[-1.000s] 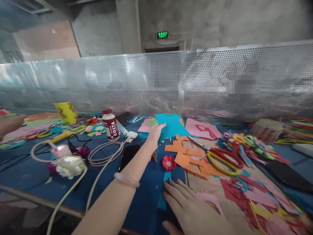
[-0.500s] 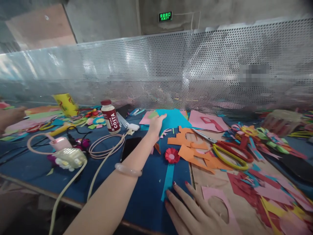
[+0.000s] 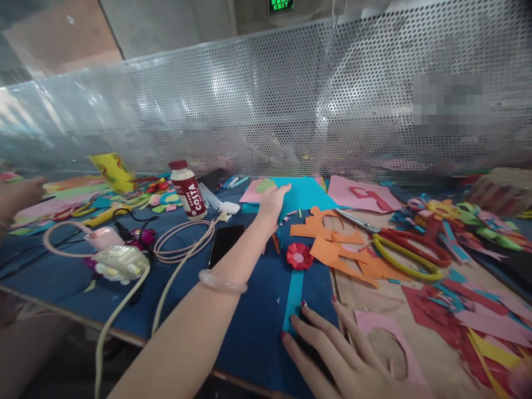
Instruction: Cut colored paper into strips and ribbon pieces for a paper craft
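My left hand point(image 3: 272, 204) reaches far across the blue table and its fingers pinch the near left edge of a teal paper sheet point(image 3: 305, 192) that lies flat. A pale bangle point(image 3: 221, 282) sits on that wrist. My right hand point(image 3: 332, 354) lies flat near the front edge with fingers spread, its fingertips on the lower end of a teal paper strip point(image 3: 294, 295). A small red paper flower point(image 3: 299, 255) lies at the strip's far end.
Orange paper cutouts point(image 3: 332, 244) and red-and-yellow scissors point(image 3: 399, 252) lie to the right, with several coloured scraps point(image 3: 469, 316) on brown paper. A Costa bottle point(image 3: 188, 189), phone point(image 3: 226, 244), coiled cable point(image 3: 183, 249) and yellow cup point(image 3: 112, 172) stand left. Another person's hand point(image 3: 16, 194) is at far left. A perforated metal screen point(image 3: 291, 105) backs the table.
The teal sheet, lifted at its far end a second ago, now lies flat under my left hand. The camera has tilted down; my right hand has stayed on the strip.
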Demonstrator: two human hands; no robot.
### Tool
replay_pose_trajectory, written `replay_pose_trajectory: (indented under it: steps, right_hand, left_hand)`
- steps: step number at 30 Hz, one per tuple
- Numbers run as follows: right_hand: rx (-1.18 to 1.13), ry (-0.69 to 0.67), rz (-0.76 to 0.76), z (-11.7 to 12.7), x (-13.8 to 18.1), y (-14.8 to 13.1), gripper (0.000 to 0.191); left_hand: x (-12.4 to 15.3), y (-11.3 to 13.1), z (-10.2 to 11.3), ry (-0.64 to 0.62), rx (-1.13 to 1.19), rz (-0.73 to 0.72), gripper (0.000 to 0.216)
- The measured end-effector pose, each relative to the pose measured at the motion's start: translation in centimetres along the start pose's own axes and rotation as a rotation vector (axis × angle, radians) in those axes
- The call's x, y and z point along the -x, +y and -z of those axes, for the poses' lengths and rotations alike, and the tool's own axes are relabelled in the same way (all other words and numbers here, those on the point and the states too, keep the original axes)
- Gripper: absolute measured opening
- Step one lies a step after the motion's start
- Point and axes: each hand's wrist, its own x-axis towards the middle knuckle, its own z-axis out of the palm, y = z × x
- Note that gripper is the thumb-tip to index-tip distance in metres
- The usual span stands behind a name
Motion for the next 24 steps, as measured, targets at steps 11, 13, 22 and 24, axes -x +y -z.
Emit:
replay_pose_trajectory:
  steps: [11, 13, 22, 24]
  right_hand:
    - [-0.121, -0.148, 0.129, 2.0, -0.1, 1.6, 0.035]
    - [-0.143, -0.167, 0.137, 2.3, -0.4, 2.0, 0.035]
    - [-0.227, -0.329, 0.129, 3.4, -1.2, 3.2, 0.036]
    - [-0.259, -0.355, 0.124, 3.7, -1.2, 3.4, 0.037]
  left_hand:
    - [0.0, -0.1, 0.0, -0.030, -0.009, -0.012, 0.014]
    - [0.1, 0.0, -0.1, -0.026, -0.005, -0.012, 0.014]
    - [0.5, 0.3, -0.3, -0.068, -0.022, -0.023, 0.014]
    - [0.4, 0.2, -0.3, -0.072, -0.027, -0.034, 0.014]
